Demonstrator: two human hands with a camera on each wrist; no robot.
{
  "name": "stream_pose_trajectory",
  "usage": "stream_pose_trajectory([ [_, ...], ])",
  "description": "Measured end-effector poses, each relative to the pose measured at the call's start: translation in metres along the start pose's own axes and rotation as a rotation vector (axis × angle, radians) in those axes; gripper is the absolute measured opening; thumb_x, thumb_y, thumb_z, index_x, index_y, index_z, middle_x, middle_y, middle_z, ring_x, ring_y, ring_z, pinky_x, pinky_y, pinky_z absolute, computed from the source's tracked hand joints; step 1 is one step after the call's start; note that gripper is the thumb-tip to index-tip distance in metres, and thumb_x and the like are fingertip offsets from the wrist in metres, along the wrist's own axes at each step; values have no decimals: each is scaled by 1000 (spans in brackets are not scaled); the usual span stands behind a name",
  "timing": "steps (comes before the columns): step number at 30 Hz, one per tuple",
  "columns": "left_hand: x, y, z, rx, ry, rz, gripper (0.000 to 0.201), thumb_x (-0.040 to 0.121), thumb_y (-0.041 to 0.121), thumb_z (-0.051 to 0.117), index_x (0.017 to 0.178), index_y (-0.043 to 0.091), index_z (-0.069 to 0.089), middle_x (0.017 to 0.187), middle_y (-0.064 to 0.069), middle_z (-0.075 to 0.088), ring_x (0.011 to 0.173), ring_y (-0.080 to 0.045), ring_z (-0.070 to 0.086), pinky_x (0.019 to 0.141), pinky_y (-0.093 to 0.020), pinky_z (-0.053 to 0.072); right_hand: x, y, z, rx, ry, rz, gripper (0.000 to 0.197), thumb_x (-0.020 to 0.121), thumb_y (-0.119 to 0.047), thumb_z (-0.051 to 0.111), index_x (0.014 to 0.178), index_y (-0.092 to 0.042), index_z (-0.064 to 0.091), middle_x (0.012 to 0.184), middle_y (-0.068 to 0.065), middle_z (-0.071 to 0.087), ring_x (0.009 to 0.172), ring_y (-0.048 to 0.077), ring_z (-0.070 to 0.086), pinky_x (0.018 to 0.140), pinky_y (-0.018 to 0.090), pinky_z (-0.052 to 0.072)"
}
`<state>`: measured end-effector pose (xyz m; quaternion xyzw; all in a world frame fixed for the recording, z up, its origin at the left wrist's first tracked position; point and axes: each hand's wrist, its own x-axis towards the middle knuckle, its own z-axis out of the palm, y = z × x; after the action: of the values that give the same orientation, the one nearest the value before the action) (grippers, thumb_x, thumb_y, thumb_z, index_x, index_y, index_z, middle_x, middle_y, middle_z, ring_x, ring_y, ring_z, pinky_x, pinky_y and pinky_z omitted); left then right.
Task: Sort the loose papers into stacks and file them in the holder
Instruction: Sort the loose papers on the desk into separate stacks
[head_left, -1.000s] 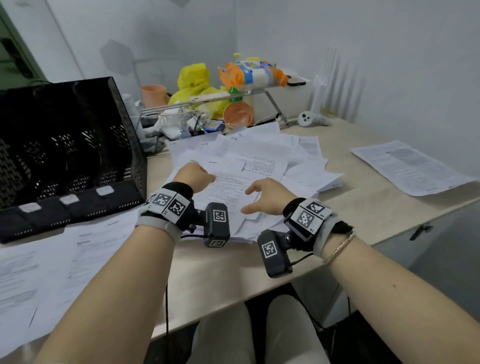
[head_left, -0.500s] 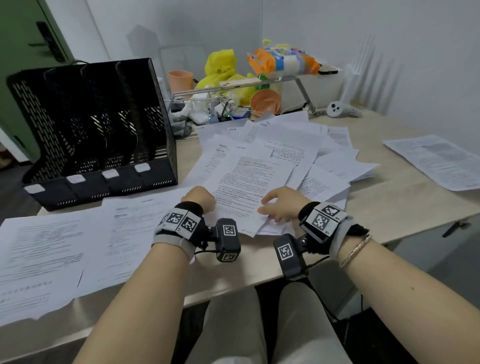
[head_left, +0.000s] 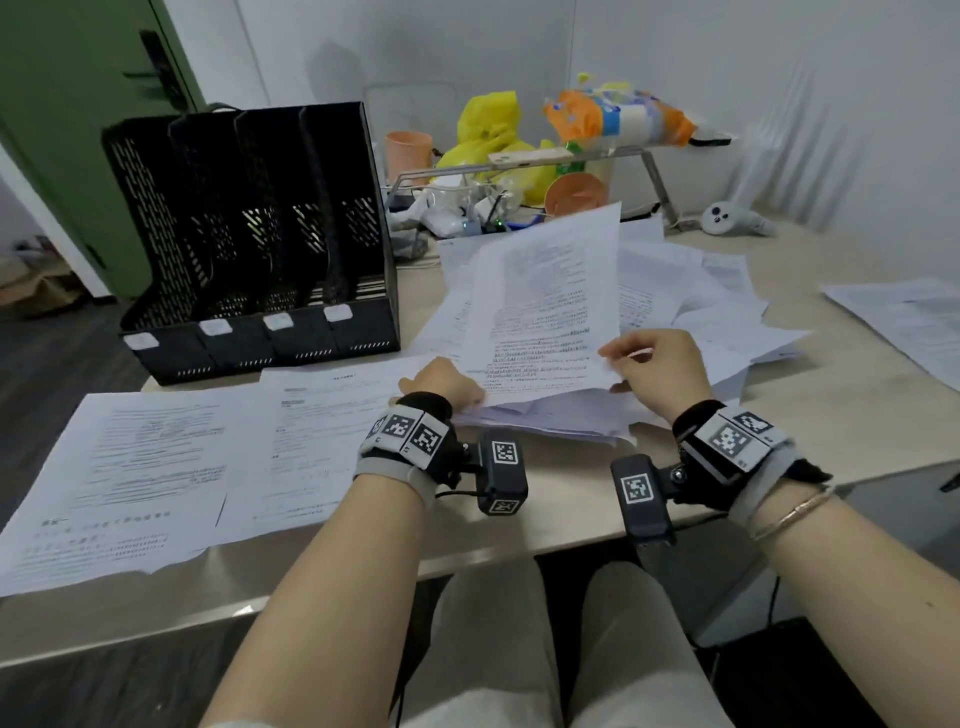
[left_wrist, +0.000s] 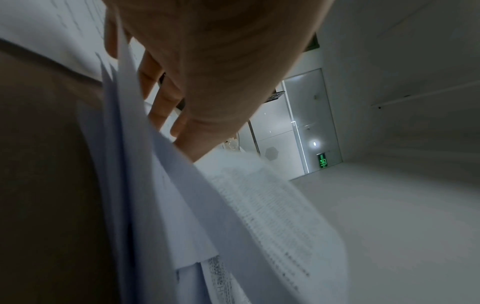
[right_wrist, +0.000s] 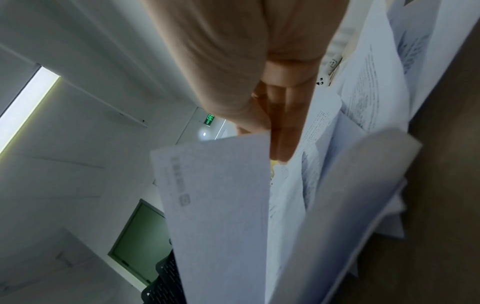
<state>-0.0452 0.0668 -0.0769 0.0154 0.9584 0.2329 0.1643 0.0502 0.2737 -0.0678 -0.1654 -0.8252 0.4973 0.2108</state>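
A messy pile of loose papers (head_left: 691, 312) covers the middle of the desk. Both hands hold one printed sheet (head_left: 545, 301) raised off the pile, with its far edge tilted up. My left hand (head_left: 447, 384) pinches its near left corner. My right hand (head_left: 649, 364) pinches its near right edge. In the left wrist view the sheet's edge (left_wrist: 124, 67) runs between thumb and fingers (left_wrist: 166, 98). In the right wrist view thumb and fingers (right_wrist: 283, 131) clamp the sheet's corner (right_wrist: 221, 185). The black four-slot file holder (head_left: 260, 244) stands at the back left, and its slots look empty.
Two printed sheets (head_left: 156, 467) lie flat side by side at the left front of the desk. Another sheet (head_left: 904, 322) lies at the far right. Behind the pile are a metal rack (head_left: 519, 166), bags, cups and cables.
Both hands rested on the pile before. Now they have lifted the top sheet off it and tilted it up. The head view has swung left, bringing the whole holder into sight.
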Motion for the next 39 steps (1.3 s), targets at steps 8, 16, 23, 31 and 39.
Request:
stream_pose_trajectory([
  [8,1,-6,-11,-149,80,32,18,80,33,61,85,17,56,109,-9,63,113,-33,51,100,-44,38,10,-3,-11,56,73,-78,31,83,7,53,82,-18,70,85,5,67,66,8,56,55,7,44],
  [16,-11,25,-18,-342,139,279,26,96,18,47,77,4,58,87,-10,56,82,-26,49,70,-26,33,15,-2,-37,41,129,-79,34,82,2,56,105,-21,68,99,4,66,70,15,57,59,11,47],
  [23,-9,65,-12,-387,225,333,27,96,10,39,75,1,53,89,-21,60,89,-36,61,59,-29,39,15,1,-69,-152,237,-38,42,77,-10,70,115,-25,63,129,7,46,116,24,49,104,36,40],
  [31,-20,145,16,-454,235,444,23,95,5,37,72,8,35,106,-24,53,96,-33,50,65,-33,29,11,4,-101,13,144,-5,30,88,-26,63,117,-20,63,70,3,63,51,3,56,64,20,46],
  [39,-42,214,68,-591,-24,643,18,95,9,43,112,6,48,106,-11,61,82,-23,58,52,-20,41,18,27,-134,32,150,135,47,88,-33,62,124,-5,58,124,6,61,95,20,67,93,41,51],
])
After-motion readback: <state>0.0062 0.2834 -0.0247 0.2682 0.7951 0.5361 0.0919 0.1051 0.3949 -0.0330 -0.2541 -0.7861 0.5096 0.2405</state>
